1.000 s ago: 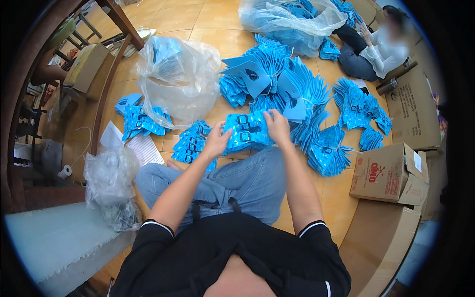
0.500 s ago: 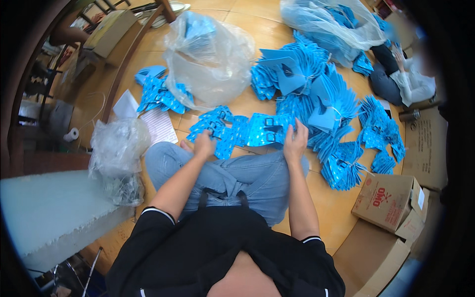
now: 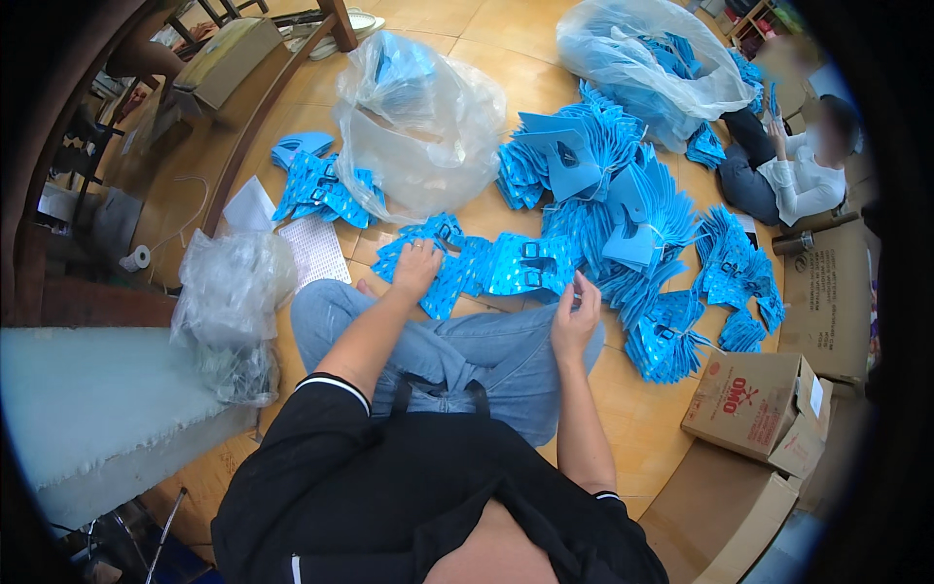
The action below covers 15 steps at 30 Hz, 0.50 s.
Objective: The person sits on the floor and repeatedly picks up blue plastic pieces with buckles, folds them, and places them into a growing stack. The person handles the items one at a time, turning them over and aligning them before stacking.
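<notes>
- Left hand (image 3: 416, 270): set palm down on a fanned pile of blue patterned pieces (image 3: 440, 300); fingers reach forward over the pile; whether they pinch a piece, cannot tell.
- Right hand (image 3: 577, 321): above the right knee, fingers loosely bent and parted from the thumb, fingertips close by the right edge of a blue piece; contact cannot be told.
- Blue piece (image 3: 506, 273), one, flat, with dark square outlines: on the floor (image 3: 477, 44) in front of the crossed legs, between the two hands.
- Tied bundles (image 3: 637, 219), blue, fanned: heaped beyond the right hand.
- Smaller bundles (image 3: 725, 258), blue: to the right of that heap.
- Clear bag (image 3: 438, 156), upright: beyond the left hand.
- Second clear bag (image 3: 652, 78), with blue pieces inside: far right.
- Printed sheet (image 3: 316, 250), white: left of the fanned pile.
- Crumpled plastic (image 3: 233, 311), clear: by the left knee.
- Brown carton (image 3: 749, 404): at right.
- Co-worker (image 3: 803, 185), seated: far right.
</notes>
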Tool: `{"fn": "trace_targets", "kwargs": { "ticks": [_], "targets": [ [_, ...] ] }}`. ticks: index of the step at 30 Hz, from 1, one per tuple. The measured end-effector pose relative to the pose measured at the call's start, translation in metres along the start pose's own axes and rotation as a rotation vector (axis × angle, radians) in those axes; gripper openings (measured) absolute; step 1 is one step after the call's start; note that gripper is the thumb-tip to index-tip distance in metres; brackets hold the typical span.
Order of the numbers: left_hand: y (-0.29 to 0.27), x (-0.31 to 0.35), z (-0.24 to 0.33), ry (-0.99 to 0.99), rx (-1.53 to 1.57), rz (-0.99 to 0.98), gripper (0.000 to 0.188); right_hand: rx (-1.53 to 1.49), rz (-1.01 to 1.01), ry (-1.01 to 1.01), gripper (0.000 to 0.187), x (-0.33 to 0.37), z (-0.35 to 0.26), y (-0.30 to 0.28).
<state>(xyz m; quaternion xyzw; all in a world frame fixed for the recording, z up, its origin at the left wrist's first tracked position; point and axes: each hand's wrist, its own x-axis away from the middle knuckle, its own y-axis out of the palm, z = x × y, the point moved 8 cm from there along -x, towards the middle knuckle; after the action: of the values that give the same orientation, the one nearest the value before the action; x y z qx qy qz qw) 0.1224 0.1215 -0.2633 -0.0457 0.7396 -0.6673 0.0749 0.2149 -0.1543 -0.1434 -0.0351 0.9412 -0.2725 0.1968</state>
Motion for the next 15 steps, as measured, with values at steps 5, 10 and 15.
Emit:
{"fn": "trace_targets", "kwargs": {
  "ticks": [5,10,15],
  "targets": [
    [-0.053,-0.010,-0.027,-0.009,0.201,-0.135,0.022,-0.064,0.019,0.044,0.025,0.008,-0.033,-0.005],
    [-0.214,-0.024,-0.031,0.118,0.328,0.190,0.026,-0.297,-0.159,-0.097,0.024,-0.013,-0.120,0.023],
    [-0.325,-0.015,-0.019,0.154,0.649,0.523,0.044,-0.702,-0.482,0.212,0.021,-0.042,-0.156,0.028]
  ]
}}
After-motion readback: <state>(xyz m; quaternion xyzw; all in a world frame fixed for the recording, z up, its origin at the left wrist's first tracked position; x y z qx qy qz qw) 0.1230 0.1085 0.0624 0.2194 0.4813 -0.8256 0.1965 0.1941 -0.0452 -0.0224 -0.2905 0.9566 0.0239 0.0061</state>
